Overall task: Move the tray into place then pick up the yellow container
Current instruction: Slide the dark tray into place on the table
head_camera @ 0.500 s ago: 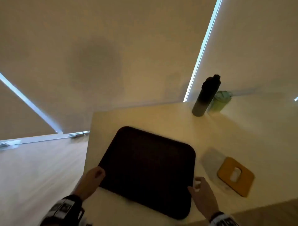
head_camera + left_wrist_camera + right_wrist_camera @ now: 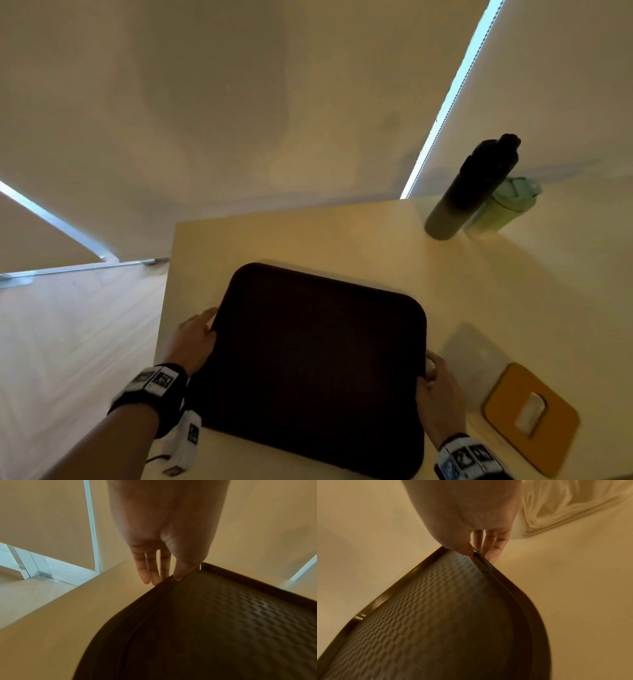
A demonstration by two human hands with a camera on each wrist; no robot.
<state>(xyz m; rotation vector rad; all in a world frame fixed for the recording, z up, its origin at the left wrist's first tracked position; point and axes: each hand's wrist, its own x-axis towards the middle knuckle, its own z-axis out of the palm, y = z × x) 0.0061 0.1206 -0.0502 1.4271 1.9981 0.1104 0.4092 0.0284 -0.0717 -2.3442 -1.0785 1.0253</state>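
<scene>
On the table (image 2: 308,236), both hands' grip pinching the dark tray (image 2: 318,363) rims (fingers beneath hidden).

The right hand (image 2: 471,520) is reaching down from the top of the frame and pinching the raised rim of the dark brown plastic tray (image 2: 436,622), its thumb lying on the inner side of the rim and its fingers (image 2: 491,547) passing behind the outer side. The tray's floor, stamped with a fine chequered pattern, is spreading out below the hand and catching a bluish sheen near the thumb. The pale beige desk (image 2: 573,601) is showing to the tray's right, and a crumpled piece of clear film (image 2: 556,507) is sitting beyond the hand at upper right.
</scene>
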